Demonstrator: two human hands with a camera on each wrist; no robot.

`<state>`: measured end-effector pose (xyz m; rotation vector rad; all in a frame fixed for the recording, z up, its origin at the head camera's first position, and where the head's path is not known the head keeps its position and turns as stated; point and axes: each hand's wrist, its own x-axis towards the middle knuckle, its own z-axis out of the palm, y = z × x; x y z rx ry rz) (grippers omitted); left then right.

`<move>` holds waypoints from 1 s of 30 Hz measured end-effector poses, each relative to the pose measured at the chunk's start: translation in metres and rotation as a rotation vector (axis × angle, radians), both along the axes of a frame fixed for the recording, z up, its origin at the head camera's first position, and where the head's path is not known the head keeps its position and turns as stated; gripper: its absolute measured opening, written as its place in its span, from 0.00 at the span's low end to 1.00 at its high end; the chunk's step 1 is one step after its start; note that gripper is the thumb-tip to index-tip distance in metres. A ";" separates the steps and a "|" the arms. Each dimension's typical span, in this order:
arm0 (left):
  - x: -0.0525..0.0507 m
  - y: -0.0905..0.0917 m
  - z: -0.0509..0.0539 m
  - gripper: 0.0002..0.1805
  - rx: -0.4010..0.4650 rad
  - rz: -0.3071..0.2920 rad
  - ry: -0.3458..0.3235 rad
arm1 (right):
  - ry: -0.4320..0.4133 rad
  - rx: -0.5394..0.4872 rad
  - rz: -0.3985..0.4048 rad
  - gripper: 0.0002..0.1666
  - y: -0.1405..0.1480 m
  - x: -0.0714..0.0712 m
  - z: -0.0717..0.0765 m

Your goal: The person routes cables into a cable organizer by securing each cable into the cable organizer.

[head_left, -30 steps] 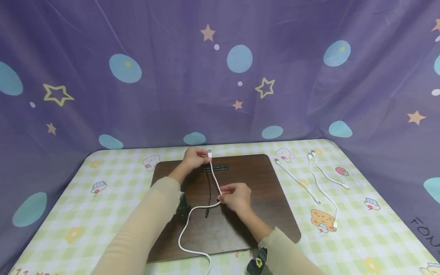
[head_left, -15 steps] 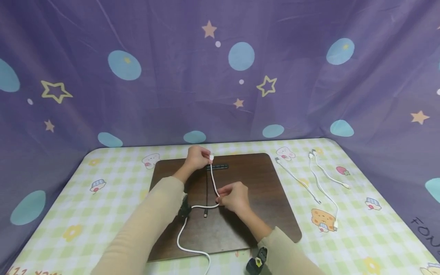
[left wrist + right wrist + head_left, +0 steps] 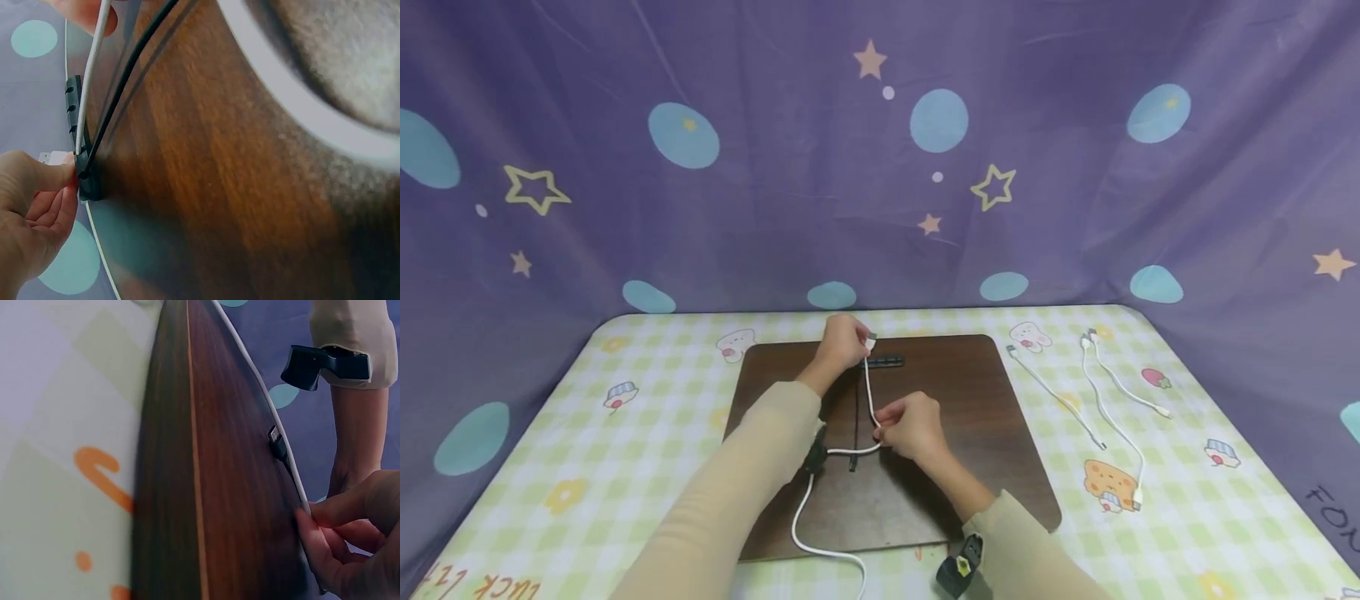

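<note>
My left hand (image 3: pixel 842 342) pinches a white USB cable (image 3: pixel 871 390) just by its plug (image 3: pixel 59 157), at the far edge of the brown wooden board (image 3: pixel 962 467). The plug sticks out beyond a black cable clip strip (image 3: pixel 887 362), and the cord runs over one of its slots; whether it is seated there I cannot tell. Nearer me, my right hand (image 3: pixel 913 427) holds the cord between thumb and fingers, fairly taut. A black cable (image 3: pixel 128 69) comes from the neighbouring slot, its plug (image 3: pixel 277 444) lying over the board.
Several loose white cables (image 3: pixel 1108 408) lie on the checked tablecloth (image 3: pixel 1180 517) to the right of the board. The white cord's slack crosses the board under my left wrist and leaves over the front edge. A purple patterned curtain (image 3: pixel 1045 217) stands behind the table.
My left hand has lowered the white plug closer to the clip strip. The right hand keeps its grip on the cord almost in place. The black cable has swung slightly straighter.
</note>
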<state>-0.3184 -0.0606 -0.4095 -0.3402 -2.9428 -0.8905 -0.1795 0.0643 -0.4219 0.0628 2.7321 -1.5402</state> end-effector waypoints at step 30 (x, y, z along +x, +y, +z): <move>0.019 -0.003 0.014 0.12 0.216 0.028 -0.018 | 0.076 0.070 0.013 0.12 0.011 0.002 0.002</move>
